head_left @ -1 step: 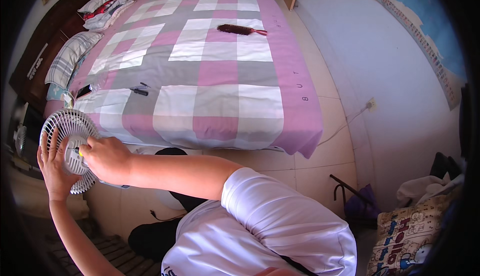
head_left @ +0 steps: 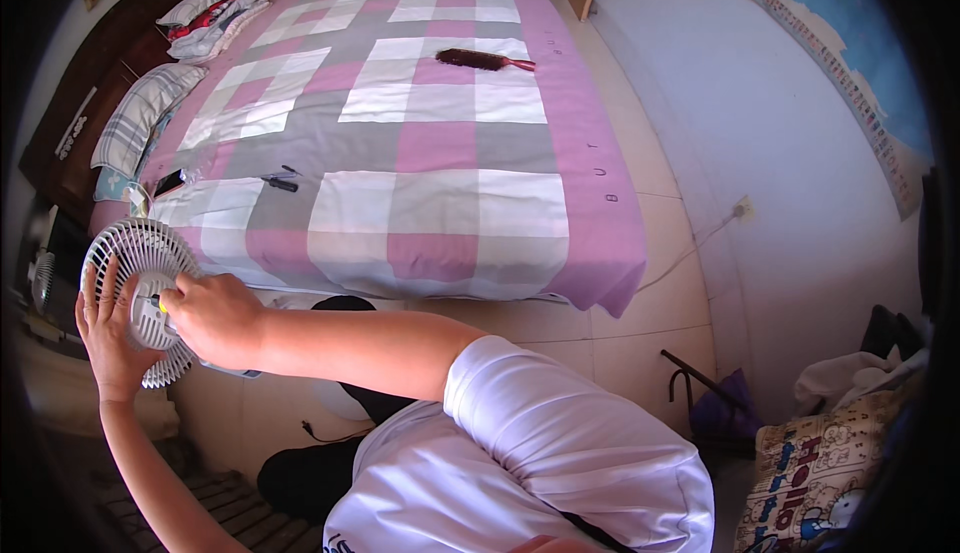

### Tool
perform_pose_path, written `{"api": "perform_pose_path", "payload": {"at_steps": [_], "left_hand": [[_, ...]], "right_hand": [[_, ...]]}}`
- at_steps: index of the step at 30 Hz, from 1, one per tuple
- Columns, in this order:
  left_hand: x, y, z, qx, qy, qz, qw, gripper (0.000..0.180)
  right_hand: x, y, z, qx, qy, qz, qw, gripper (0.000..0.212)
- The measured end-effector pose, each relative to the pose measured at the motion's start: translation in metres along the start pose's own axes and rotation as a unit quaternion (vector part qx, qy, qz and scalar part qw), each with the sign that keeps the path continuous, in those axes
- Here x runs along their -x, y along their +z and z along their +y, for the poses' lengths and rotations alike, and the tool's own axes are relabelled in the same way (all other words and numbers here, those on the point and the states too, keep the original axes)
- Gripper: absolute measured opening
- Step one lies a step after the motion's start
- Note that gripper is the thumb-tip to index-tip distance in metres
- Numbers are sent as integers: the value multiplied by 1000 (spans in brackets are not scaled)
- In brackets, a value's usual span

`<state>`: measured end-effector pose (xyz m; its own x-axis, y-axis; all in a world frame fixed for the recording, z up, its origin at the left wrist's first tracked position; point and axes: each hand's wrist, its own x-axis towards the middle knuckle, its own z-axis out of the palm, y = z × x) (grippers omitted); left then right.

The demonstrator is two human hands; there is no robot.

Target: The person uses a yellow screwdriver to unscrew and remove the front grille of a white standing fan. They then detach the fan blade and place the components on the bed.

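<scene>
A white round fan (head_left: 140, 238) with a slatted cage stands at the left, beside the near corner of the bed, its central housing facing me. My left hand (head_left: 112, 338) grips it, fingers spread over the slats and thumb by the housing. Against that housing, my right hand (head_left: 215, 318) is closed around a small tool that looks like a screwdriver (head_left: 162, 305), of which only a yellow and dark part shows. The fist hides the rest of it.
A checked pink, grey and white bed (head_left: 430, 203) fills the middle. On it lie a hairbrush (head_left: 475, 59), dark slim tools (head_left: 280, 183) and a phone (head_left: 171, 182). A plug (head_left: 308, 427) lies on the floor. At right are a wall cord (head_left: 690, 253) and a printed cushion (head_left: 815, 478).
</scene>
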<state>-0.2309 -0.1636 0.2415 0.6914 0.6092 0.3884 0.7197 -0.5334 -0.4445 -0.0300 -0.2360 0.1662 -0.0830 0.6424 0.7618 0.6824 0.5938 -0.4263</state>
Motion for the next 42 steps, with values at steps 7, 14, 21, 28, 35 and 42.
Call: {"api": "perform_pose_path", "payload": {"at_steps": [7,14,21,28,35,42], "left_hand": [[-10,-21,16,13,-6,-53,999,95],[-7,-29,17,1,-28,-72,997,98],[0,-31,13,-17,-54,-100,993,100],[-1,-31,13,-7,-48,-92,995,99],[-3,-33,15,-9,-51,-98,994,100],[-1,-33,15,-14,-58,-102,993,101]], "right_hand": [[12,1,17,-124,68,4,990,15],[4,-35,3,-46,33,23,998,15],[-3,-30,-2,-51,36,-9,998,23],[-10,-26,-4,-57,31,-16,998,19],[-12,-22,-3,-57,25,-16,998,16],[-13,-21,-3,-49,23,-22,998,16]]}}
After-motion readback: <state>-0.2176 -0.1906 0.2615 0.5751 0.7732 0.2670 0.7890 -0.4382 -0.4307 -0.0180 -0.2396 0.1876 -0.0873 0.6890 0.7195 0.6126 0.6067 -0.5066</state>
